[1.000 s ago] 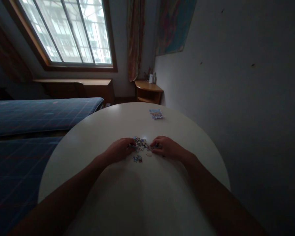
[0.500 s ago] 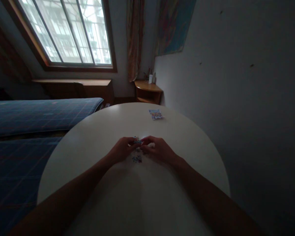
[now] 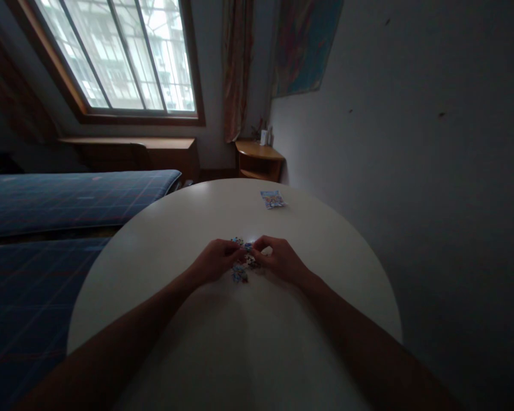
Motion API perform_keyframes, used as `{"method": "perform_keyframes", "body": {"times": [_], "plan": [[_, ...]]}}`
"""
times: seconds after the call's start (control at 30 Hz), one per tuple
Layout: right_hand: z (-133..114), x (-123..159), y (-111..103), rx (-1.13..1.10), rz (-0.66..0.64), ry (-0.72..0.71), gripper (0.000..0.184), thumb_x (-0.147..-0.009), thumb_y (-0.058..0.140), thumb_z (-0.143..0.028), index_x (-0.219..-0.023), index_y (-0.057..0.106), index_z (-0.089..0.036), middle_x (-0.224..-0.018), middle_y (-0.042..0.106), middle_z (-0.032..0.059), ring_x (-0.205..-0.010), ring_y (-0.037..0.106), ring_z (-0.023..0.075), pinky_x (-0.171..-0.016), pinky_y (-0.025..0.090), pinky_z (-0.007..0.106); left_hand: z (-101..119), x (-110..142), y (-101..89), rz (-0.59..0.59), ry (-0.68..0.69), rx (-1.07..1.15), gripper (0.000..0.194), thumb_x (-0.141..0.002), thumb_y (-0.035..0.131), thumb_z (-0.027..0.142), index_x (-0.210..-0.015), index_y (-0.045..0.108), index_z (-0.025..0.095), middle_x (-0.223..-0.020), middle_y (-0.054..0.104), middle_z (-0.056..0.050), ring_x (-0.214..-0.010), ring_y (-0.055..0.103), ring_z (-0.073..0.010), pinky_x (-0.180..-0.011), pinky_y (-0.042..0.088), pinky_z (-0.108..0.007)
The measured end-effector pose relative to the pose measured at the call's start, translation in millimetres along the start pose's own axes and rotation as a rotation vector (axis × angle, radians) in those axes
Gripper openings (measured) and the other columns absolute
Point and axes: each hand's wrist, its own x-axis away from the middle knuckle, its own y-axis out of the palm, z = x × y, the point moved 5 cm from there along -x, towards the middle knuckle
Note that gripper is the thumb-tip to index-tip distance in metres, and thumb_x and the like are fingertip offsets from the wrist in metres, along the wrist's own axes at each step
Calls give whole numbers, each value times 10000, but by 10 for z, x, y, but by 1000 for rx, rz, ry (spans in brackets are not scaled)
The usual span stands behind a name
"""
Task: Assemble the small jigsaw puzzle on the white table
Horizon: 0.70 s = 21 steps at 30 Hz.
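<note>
A small heap of colourful jigsaw pieces [image 3: 243, 260] lies near the middle of a round white table [image 3: 188, 228]. My left hand [image 3: 214, 261] and my right hand [image 3: 279, 260] meet over the heap, fingers curled and pinched together on pieces between them. A few joined pieces [image 3: 239, 275] sit just in front of the hands. The dim light hides which pieces each hand grips.
A small printed picture card [image 3: 273, 199] lies at the far right of the table. A blue checked bed [image 3: 60, 200] stands to the left. A grey wall runs close along the right. A wooden corner shelf [image 3: 257, 157] and a window lie beyond.
My right hand has moved left from the heap's right side until it met my left hand over the pieces. My left hand has barely shifted.
</note>
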Motion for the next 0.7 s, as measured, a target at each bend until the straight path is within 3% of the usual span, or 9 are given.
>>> {"method": "perform_keyframes", "body": {"times": [0.2,0.47,0.7], "plan": [[-71,14,-14,133,46,24,56,-804,660,-226,-785,675,-176,-767,719,23,-689,636,143,-667,435,249,40,12,13,6,9,1,365,-894,513,401,-774,742,143,-592,620,-2,-535,501,-106,-535,350,-207],[-120,19,-19,190,68,36,22,-782,652,-199,-790,657,-180,-752,704,15,-667,620,138,-643,411,241,25,-5,9,-39,-42,2,451,-911,426,466,-715,673,144,-477,500,33,-416,426,-95,-438,315,-199],[90,-23,-88,281,-19,112,87,-828,652,-252,-815,704,-184,-844,724,51,-779,655,179,-727,458,278,-162,-30,-173,62,-14,-181,366,-860,560,483,-706,669,169,-636,646,-22,-579,557,-145,-568,399,-247]]}}
